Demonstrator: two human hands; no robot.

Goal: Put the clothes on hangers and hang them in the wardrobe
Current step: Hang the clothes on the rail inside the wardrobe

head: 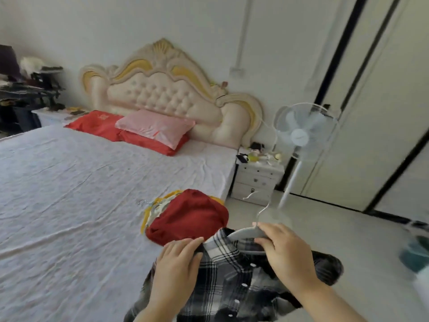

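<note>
Plaid shirt (222, 282), black/white, nearest camera at bottom centre: front w/ white snaps up, collar end away from the viewer, lying over near corner of bed (69, 194) and partly past its edge. Left hand (176, 268) on shirt's left collar/shoulder area, fingers on top and thumb beside, pinching the fabric. Right hand (285, 252) curled round grey hanger (246, 232), fingers over its top, thumb under; hanger body tucked into collar opening, metal hook sticking up and away over the floor. Just beyond collar: dark red garment (190, 214), bunched, on bed near its right edge, resting on yellow/pale clothes (148, 214) w/ spare wire hanger hooks (145, 202) poking out at left. Rest of mattress under wrinkled pale sheet. Far end: red pillows (97, 124) w/ pink pillow (155, 126) on top, against tufted cream-and-gold headboard (162, 89). Right of bed: white nightstand (255, 180) w/ small clutter on top, then white pedestal fan (304, 131). Far right: wardrobe (383, 112), pale sliding doors w/ black frames. Far left: dark rack of clothes (21, 84), blurred.
</note>
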